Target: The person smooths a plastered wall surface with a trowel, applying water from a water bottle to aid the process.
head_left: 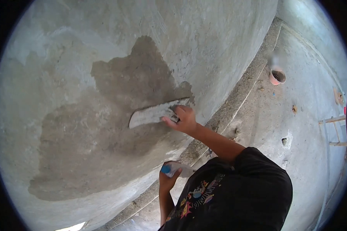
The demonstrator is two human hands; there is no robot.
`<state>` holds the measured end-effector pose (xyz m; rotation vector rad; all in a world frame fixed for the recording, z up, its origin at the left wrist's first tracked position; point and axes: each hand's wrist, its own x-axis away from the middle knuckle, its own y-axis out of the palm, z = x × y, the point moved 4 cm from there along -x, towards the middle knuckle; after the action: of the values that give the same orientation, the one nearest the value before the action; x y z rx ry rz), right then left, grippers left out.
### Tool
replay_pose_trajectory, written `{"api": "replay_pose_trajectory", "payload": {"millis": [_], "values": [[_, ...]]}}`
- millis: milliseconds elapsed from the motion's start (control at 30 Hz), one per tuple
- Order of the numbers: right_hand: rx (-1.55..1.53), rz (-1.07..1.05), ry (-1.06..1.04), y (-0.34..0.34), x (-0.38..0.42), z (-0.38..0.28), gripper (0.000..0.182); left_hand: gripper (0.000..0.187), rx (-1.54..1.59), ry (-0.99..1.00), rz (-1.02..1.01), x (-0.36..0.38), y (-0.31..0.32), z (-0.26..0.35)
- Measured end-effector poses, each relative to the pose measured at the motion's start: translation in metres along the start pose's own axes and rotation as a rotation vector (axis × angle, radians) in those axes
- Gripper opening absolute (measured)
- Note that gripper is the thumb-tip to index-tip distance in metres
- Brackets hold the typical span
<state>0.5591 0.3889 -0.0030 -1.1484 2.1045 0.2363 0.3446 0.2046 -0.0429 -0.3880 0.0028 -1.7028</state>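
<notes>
My right hand (186,120) grips a long plastering float (150,115), pale and smeared with grey. The float lies against the wall (208,42), over a dark, damp-looking patch (138,73) with ragged edges. Lower down, my left hand (168,181) is closed around a clear plastic bottle (175,168) with a blue cap. The bottle is tilted, its cap towards the wall and its far end close to my black shirt (246,192). My fingers behind the float's grip are partly hidden.
An orange bucket (277,77) stands on the concrete floor (258,115), with a blurred spot beside it. A rough strip of debris (235,102) runs along the wall's foot. A wooden frame (332,120) is at the far right. Small lumps lie about the floor.
</notes>
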Motion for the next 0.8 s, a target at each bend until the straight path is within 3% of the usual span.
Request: {"api": "replay_pose_trajectory", "payload": {"millis": [33,67,133,167,233,267,333,367,433,500,600,667,800], "values": [[-0.019,-0.102,-0.149,0.003,0.003,-0.006,0.041,0.038,0.062,-0.024,0.016,0.003,-0.003,0.001],[-0.019,-0.109,-0.133,0.004,0.003,-0.004,0.041,0.038,0.059,-0.041,0.015,0.010,-0.007,0.000],[-0.193,0.176,0.326,-0.002,-0.016,0.028,0.042,0.038,0.019,-0.020,0.077,0.013,-0.016,-0.001],[-0.191,0.170,0.341,-0.007,-0.030,0.026,0.042,0.038,0.017,-0.036,0.077,0.017,-0.019,-0.003],[-0.179,0.291,0.567,-0.028,-0.054,0.021,0.042,0.037,0.025,-0.031,0.146,0.024,-0.026,-0.002],[-0.173,0.292,0.571,-0.027,-0.052,0.011,0.042,0.037,0.025,-0.036,0.141,0.025,-0.027,-0.003],[-0.154,0.115,-0.001,-0.015,-0.054,-0.035,0.043,0.037,0.078,-0.085,0.149,0.025,-0.029,-0.007],[-0.151,0.113,0.004,-0.021,-0.059,-0.036,0.043,0.037,0.079,-0.092,0.146,0.026,-0.031,-0.012],[0.085,0.069,-0.267,-0.032,-0.087,-0.048,0.043,0.037,0.066,-0.099,0.126,0.020,-0.034,-0.022],[-0.120,0.203,0.244,-0.060,-0.134,-0.061,0.048,0.037,0.048,-0.069,0.107,0.010,-0.031,-0.016],[-0.029,0.279,0.215,-0.061,-0.163,-0.053,0.048,0.038,0.032,-0.087,0.095,0.007,-0.030,-0.019],[-0.033,0.324,-0.083,-0.055,-0.160,-0.091,0.047,0.039,0.090,0.012,0.028,-0.009,-0.022,-0.011],[-0.115,0.239,0.120,-0.028,-0.090,-0.054,0.037,0.040,0.156,0.006,0.039,-0.019,-0.015,-0.001]]}}
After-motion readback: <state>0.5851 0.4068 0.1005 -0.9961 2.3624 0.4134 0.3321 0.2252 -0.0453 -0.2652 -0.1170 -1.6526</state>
